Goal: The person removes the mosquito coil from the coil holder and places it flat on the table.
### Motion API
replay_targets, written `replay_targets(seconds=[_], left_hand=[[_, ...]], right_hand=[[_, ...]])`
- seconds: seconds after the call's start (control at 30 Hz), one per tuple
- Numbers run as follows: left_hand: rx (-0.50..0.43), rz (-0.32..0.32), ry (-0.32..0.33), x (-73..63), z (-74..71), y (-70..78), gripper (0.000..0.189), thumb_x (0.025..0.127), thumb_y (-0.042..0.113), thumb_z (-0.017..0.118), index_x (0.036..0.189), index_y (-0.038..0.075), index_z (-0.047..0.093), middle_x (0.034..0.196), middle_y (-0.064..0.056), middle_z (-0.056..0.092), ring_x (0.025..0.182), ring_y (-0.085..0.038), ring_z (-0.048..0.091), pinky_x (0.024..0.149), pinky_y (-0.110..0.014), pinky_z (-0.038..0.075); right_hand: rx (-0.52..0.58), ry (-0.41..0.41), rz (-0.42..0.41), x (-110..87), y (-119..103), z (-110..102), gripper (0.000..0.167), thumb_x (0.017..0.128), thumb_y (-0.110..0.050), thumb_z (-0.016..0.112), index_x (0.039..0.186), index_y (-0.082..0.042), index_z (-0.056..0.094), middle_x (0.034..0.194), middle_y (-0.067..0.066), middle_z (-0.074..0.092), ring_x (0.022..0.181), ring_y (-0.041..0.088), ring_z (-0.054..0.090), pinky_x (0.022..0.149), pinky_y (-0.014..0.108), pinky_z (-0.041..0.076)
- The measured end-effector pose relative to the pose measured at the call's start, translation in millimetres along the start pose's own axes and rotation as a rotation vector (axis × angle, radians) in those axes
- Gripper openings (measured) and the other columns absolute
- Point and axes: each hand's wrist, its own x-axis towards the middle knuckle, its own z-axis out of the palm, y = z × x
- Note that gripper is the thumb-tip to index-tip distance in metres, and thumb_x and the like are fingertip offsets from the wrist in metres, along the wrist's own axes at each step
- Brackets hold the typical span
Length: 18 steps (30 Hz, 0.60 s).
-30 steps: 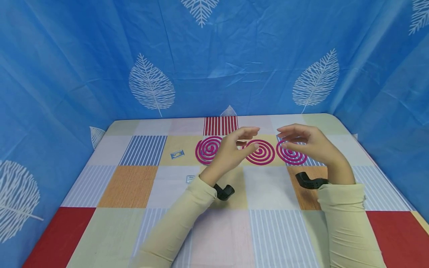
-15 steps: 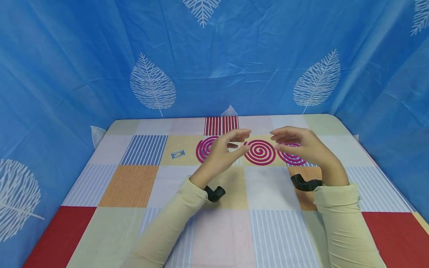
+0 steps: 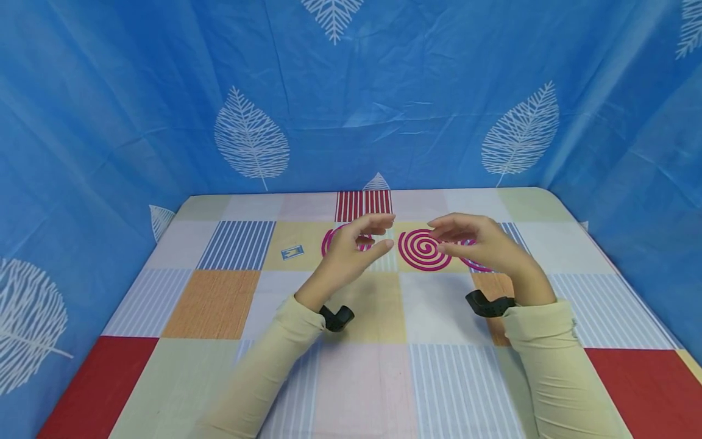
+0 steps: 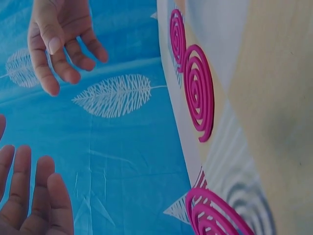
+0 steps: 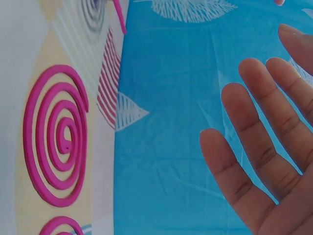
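Observation:
Three magenta mosquito coils lie in a row across the far half of the table. My left hand [image 3: 351,250] hovers over the left coil [image 4: 215,208], hiding most of it in the head view; that coil casts a shadow on the cloth below it. The middle coil [image 3: 425,249] shows almost whole. In front of the right coil [image 3: 478,266] hangs my right hand [image 3: 474,242], its fingertips overlapping the middle coil's edge. Both hands have relaxed fingers, palms facing each other, with nothing held. A small flat metal stand [image 3: 292,252] lies left of the coils.
A patchwork cloth [image 3: 373,390] covers the table. Blue curtains [image 3: 395,110] with white leaf prints rise behind it and at both sides. Black bands with short stubs [image 3: 337,319] sit on the wrists.
Both hands have drifted left, keeping a gap between them. The left hand's arm now hides a second small plate seen a second ago. The coils have stayed put.

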Motion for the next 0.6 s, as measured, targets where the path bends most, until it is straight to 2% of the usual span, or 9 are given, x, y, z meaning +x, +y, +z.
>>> replay_targets(seconds=[0.2, 0.4, 0.6], left_hand=[[0.028, -0.017, 0.008, -5.7, -9.5, -4.7, 0.045, 0.103, 0.010, 0.074, 0.146, 0.006, 0.065, 0.138, -0.011, 0.071, 0.125, -0.027, 0.066, 0.103, -0.040, 0.054], [0.035, -0.023, 0.009, -12.0, -20.0, -6.9, 0.045, 0.103, 0.011, 0.074, 0.147, 0.007, 0.064, 0.138, -0.010, 0.071, 0.125, -0.025, 0.066, 0.105, -0.041, 0.054], [0.045, -0.025, 0.004, -15.6, -32.2, -11.2, 0.045, 0.103, 0.009, 0.074, 0.147, 0.004, 0.064, 0.138, -0.014, 0.070, 0.124, -0.031, 0.067, 0.106, -0.044, 0.054]], right_hand=[[0.026, -0.026, 0.035, 2.9, 0, 6, 0.037, 0.096, 0.009, 0.075, 0.133, 0.007, 0.070, 0.116, 0.020, 0.077, 0.103, 0.004, 0.070, 0.089, 0.017, 0.055], [0.085, -0.056, 0.047, 6.1, 4, 12, 0.037, 0.097, 0.009, 0.072, 0.134, 0.008, 0.069, 0.116, 0.027, 0.074, 0.104, 0.006, 0.070, 0.089, 0.019, 0.056], [0.170, -0.100, 0.095, 9.2, 4, 19, 0.037, 0.098, 0.008, 0.072, 0.135, 0.011, 0.067, 0.120, 0.028, 0.072, 0.106, 0.008, 0.069, 0.090, 0.021, 0.056]])
